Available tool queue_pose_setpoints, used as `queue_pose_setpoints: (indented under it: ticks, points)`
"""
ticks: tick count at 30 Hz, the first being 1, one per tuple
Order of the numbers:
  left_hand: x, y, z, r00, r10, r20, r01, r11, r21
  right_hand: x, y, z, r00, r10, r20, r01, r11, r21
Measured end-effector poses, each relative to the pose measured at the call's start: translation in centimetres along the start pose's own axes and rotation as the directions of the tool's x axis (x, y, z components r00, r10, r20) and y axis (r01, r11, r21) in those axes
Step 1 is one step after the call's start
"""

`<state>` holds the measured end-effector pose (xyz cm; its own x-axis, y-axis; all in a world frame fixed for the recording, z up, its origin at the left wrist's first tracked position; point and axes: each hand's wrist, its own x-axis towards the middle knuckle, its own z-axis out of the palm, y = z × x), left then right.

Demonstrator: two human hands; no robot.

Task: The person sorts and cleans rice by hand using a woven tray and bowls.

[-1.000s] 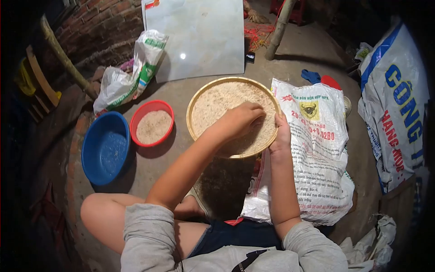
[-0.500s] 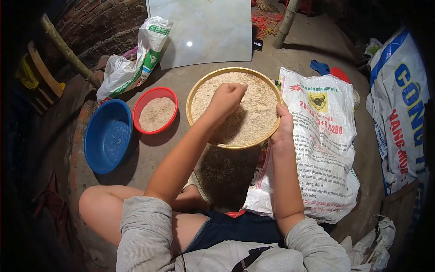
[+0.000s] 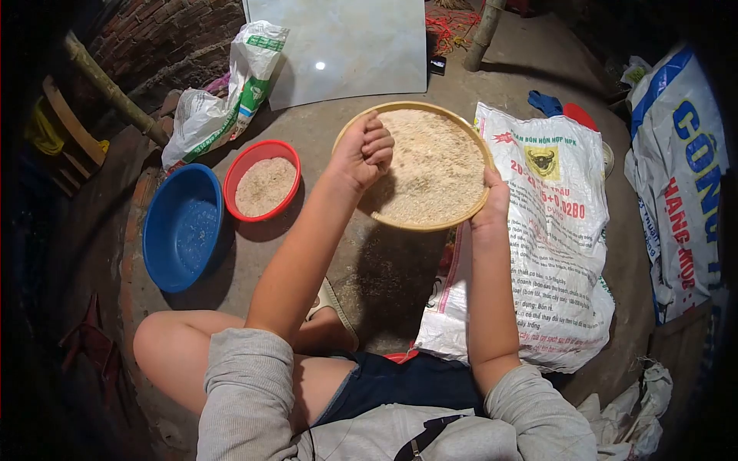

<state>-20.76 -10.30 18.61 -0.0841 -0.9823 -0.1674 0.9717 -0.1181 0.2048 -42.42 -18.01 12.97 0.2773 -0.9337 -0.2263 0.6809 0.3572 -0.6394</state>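
Note:
A round woven tray point(image 3: 434, 226) full of pale husked grain point(image 3: 430, 165) is held above the concrete floor. My right hand point(image 3: 492, 206) grips the tray's right rim. My left hand point(image 3: 362, 150) is curled into a fist at the tray's left rim, fingers closed; what it holds, if anything, is hidden. Left of the tray sit a red bowl point(image 3: 240, 170) with grain in it and a blue basin point(image 3: 165, 230).
A printed white sack point(image 3: 547, 253) lies on the floor under my right arm. A white and green bag point(image 3: 223, 107), a pale tile point(image 3: 346, 42), a brick wall and wooden poles stand behind. A large blue-lettered sack point(image 3: 680, 169) is at right.
My left hand has drawn out of the grain from the tray's middle to its left rim and closed into a fist. The tray has shifted slightly right and up.

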Motion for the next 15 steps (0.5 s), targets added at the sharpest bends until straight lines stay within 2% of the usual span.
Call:
queue_pose_setpoints:
  ticks: [2,4,5,6,7,8,10,11,12,13,15]
  points:
    - [0.4,0.9,-0.2,0.996,0.073,0.044,-0.073,0.997,0.006,0.8,-0.8,-1.1,0.998,-0.036,-0.043,0.037,0.999,0.009]
    - [0.7,1.7,-0.7,0.992,0.125,0.012,-0.125,0.992,0.017,1.9,-1.5,-2.8,0.984,-0.157,-0.085,0.158,0.987,0.006]
    - [1.2,2.2,-1.6,0.978,0.201,-0.057,-0.200,0.979,0.028,1.9,-2.0,-2.7,0.966,-0.202,-0.162,0.204,0.979,-0.005]
    - [1.9,2.6,-2.5,0.953,0.277,-0.124,-0.273,0.961,0.046,2.0,-2.3,-3.0,0.966,-0.200,-0.165,0.202,0.979,-0.008]
    - [2.7,2.8,-3.4,0.913,0.306,-0.269,-0.305,0.951,0.046,2.2,-2.7,-3.5,0.944,-0.273,-0.186,0.275,0.961,-0.020]
    - [3.8,3.0,-5.3,0.913,0.305,-0.272,-0.305,0.951,0.044,2.3,-3.0,-3.8,0.916,-0.345,-0.206,0.346,0.938,-0.034]
    - [5.9,3.1,-9.9,0.802,0.146,-0.579,-0.219,0.974,-0.058,1.8,-3.5,-3.5,0.903,-0.387,-0.186,0.385,0.922,-0.046]
    - [6.7,2.6,-11.6,0.800,0.145,-0.582,-0.221,0.973,-0.061,1.9,-3.6,-3.7,0.882,-0.412,-0.228,0.411,0.910,-0.052]
    - [7.4,1.7,-12.7,0.770,0.077,-0.633,-0.161,0.984,-0.077,2.2,-3.7,-4.1,0.859,-0.436,-0.270,0.437,0.898,-0.060]
    - [8.4,0.9,-13.6,0.733,0.007,-0.680,-0.101,0.990,-0.098,4.1,-3.5,-7.2,0.903,-0.369,-0.221,0.380,0.925,0.009]
    - [10.6,-0.4,-12.3,0.746,0.031,-0.665,-0.095,0.994,-0.060,3.8,-3.8,-7.1,0.900,-0.371,-0.228,0.383,0.924,0.007]
